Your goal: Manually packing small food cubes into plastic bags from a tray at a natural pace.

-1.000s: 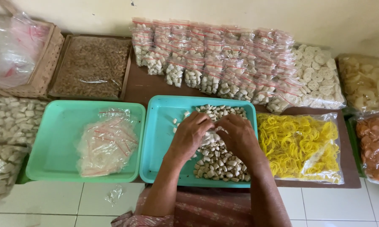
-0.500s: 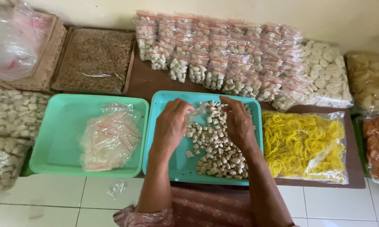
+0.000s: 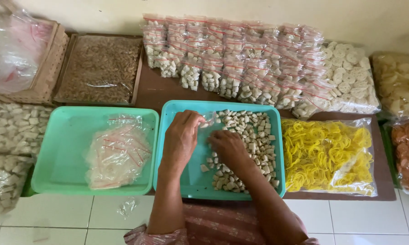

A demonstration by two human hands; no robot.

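A teal tray (image 3: pixel 180 179) in front of me holds many small pale crackers (image 3: pixel 254 136). My left hand (image 3: pixel 181 138) holds a small clear plastic bag (image 3: pixel 209 121) by its mouth at the tray's upper left. My right hand (image 3: pixel 227 146) rests on the crackers just beside the bag, fingers curled over a few pieces. To the left, a green tray (image 3: pixel 63 149) carries a pile of empty clear zip bags (image 3: pixel 118 152).
Rows of filled small cracker bags (image 3: pixel 236 63) lie behind the trays. A bag of yellow ring crackers (image 3: pixel 327 154) sits to the right, orange ones (image 3: pixel 408 149) farther right. A tray of brown snacks (image 3: pixel 100 68) and white cracker bags (image 3: pixel 9 127) lie left.
Both hands moved from the middle of the cracker pile to the tray's left part. The left hand now holds a small clear bag and the right hand has come beside it.
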